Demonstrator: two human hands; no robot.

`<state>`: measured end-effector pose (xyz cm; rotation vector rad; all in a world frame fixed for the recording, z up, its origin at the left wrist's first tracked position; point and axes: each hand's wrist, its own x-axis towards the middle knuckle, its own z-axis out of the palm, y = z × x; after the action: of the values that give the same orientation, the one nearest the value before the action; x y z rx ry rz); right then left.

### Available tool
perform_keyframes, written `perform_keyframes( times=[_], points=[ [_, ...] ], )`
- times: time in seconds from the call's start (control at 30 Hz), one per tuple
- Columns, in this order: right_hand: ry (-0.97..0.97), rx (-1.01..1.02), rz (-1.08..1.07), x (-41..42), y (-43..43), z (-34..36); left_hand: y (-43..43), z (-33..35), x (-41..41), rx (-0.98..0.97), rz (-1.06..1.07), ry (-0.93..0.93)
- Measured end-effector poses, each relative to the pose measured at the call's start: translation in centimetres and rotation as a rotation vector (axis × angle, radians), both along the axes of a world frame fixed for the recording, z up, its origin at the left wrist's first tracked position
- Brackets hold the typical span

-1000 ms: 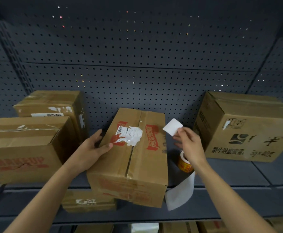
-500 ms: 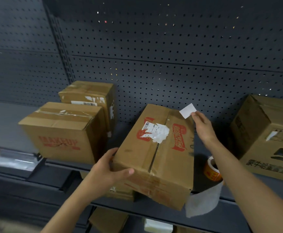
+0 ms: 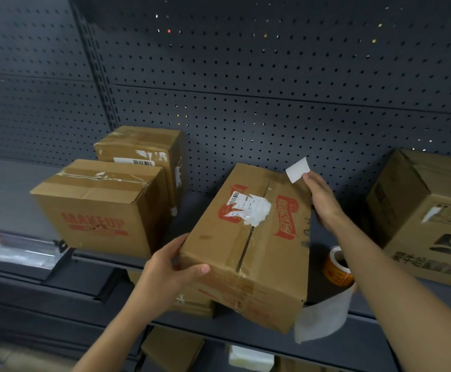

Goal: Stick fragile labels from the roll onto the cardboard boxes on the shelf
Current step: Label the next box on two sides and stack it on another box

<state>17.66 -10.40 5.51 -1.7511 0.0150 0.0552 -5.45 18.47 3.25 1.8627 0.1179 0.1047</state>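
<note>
1. Label (image 3: pixel 297 169), a small white square, sat pinched between the thumb and fingertips of your right hand (image 3: pixel 323 202), over the far right corner of the middle box (image 3: pixel 251 245); whether it touched the cardboard, I could not tell.
2. Your left hand (image 3: pixel 165 272) gripped that box's near left corner, thumb on top, fingers round the side.
3. The box lay angled on the shelf (image 3: pixel 197 210), its near end jutting past the front edge, a torn white sticker (image 3: pixel 251 210) on top.
4. The orange label roll (image 3: pixel 337 267) stood just right of it, its white backing strip (image 3: pixel 323 315) hanging over the edge.
5. A MAKEUP box (image 3: pixel 98 205) stood to the left and a printed box (image 3: pixel 428 210) to the right.
</note>
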Motion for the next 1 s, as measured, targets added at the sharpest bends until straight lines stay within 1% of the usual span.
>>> perform_keyframes(
  times=[0.07,0.17,0.23,0.33,0.5,0.6,0.73,0.8,0.9,0.93,1.0],
  points=[
    [-0.035,0.001,-0.032,-0.5,-0.6,-0.1,0.6,-0.3,-0.1,-0.014,0.037,-0.023],
    [-0.081,0.037,-0.068,-1.6,-1.9,-0.3,1.3,-0.6,0.3,-0.053,0.164,-0.077],
    [-0.096,0.062,-0.101,-2.9,-2.5,-0.3,1.5,-0.3,0.7,-0.074,0.212,-0.109],
    [-0.095,0.049,-0.128,-5.1,-3.4,-0.6,1.7,-0.2,1.3,-0.123,0.194,-0.138],
    [-0.1,0.048,-0.217,-7.8,-5.4,-0.4,1.5,-0.4,3.2,-0.121,0.149,-0.161],
    [-0.11,0.025,-0.255,-8.9,-5.8,-0.4,1.9,-0.5,5.2,-0.092,0.196,-0.163],
    [-0.124,0.02,-0.283,-10.4,-5.4,-0.6,2.6,0.0,7.6,-0.106,0.322,-0.121],
    [-0.139,0.018,-0.277,-11.1,-5.2,-1.0,2.3,0.5,8.3,-0.106,0.309,-0.105],
    [-0.158,-0.014,-0.258,-11.9,-4.9,-1.7,1.6,0.9,8.7,-0.12,0.21,-0.076],
    [-0.162,-0.024,-0.259,-12.1,-4.7,-1.9,1.5,1.0,8.9,-0.147,0.179,-0.051],
    [-0.17,-0.04,-0.269,-12.4,-4.5,-2.1,1.2,1.2,9.3,-0.269,0.117,0.006]
  ],
)
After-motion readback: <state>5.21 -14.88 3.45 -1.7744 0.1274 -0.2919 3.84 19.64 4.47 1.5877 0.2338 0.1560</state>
